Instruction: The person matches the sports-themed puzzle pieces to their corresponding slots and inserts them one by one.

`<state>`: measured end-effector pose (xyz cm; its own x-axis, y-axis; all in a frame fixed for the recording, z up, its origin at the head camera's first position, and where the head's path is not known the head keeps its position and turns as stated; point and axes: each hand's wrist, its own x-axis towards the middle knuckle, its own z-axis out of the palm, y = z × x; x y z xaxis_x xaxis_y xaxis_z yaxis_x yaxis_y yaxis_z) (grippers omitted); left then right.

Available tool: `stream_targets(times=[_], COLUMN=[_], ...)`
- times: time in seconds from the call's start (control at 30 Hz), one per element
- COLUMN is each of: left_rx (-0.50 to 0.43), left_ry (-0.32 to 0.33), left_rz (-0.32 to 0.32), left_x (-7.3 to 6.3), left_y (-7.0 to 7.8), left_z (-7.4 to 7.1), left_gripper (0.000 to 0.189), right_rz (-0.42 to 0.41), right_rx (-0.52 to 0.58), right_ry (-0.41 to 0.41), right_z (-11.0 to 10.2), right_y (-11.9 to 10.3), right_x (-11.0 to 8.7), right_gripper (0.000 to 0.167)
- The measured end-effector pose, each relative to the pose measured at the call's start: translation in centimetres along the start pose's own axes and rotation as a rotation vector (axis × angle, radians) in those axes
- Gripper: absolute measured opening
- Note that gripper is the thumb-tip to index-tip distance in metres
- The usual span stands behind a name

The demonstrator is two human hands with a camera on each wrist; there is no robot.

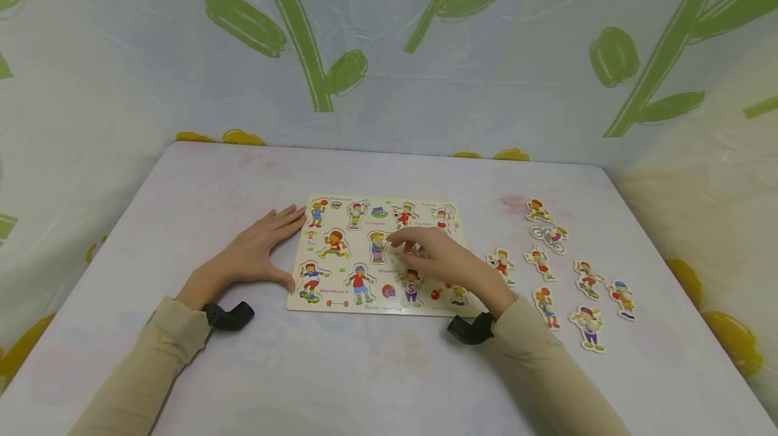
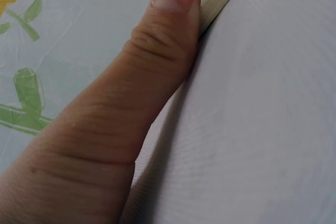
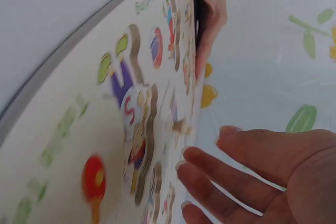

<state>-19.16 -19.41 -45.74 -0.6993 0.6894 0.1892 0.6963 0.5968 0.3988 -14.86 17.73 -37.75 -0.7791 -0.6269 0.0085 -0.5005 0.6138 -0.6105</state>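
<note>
A wooden puzzle board (image 1: 365, 309) printed with sports figures lies flat on the table. My left hand (image 1: 258, 247) rests at its left edge with fingers spread; in the left wrist view its thumb (image 2: 163, 40) touches the board's side (image 2: 220, 1). Above the board's middle-right hovers my right hand (image 1: 434, 257), fingers loosely bent and its fingertips near a figure (image 1: 377, 247) in the middle row. The right wrist view shows the right hand's (image 3: 262, 177) thumb and fingers apart with nothing between them. That hand covers part of the board in the head view.
Several loose puzzle pieces lie right of the board, among them a cyclist (image 1: 550, 237), a runner (image 1: 537, 210), a football player (image 1: 501, 266) and a figure in purple trousers (image 1: 587, 329). A leaf-patterned sheet (image 1: 389, 85) hangs behind the table (image 1: 365, 375).
</note>
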Motion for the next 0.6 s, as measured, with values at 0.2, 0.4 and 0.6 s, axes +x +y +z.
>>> stream_targets(times=[0.2, 0.4, 0.6], left_rx=[0.001, 0.001, 0.003], left_ry=[-0.021, -0.015, -0.021], left_rz=[-0.015, -0.007, -0.019], left_x=[0.0, 0.0, 0.0], left_y=[0.1, 0.2, 0.2], left_z=[-0.1, 0.0, 0.0], left_gripper=[0.131, 0.131, 0.13], right_rz=[-0.039, -0.029, -0.003], right_rx=[-0.027, -0.065, -0.092], right_ry=[0.059, 0.117, 0.191], right_z=[-1.2, -2.6, -4.1], right_y=[1.0, 1.9, 3.1], right_x=[-2.4, -5.0, -7.5], right_gripper=[0.028, 0.028, 0.023])
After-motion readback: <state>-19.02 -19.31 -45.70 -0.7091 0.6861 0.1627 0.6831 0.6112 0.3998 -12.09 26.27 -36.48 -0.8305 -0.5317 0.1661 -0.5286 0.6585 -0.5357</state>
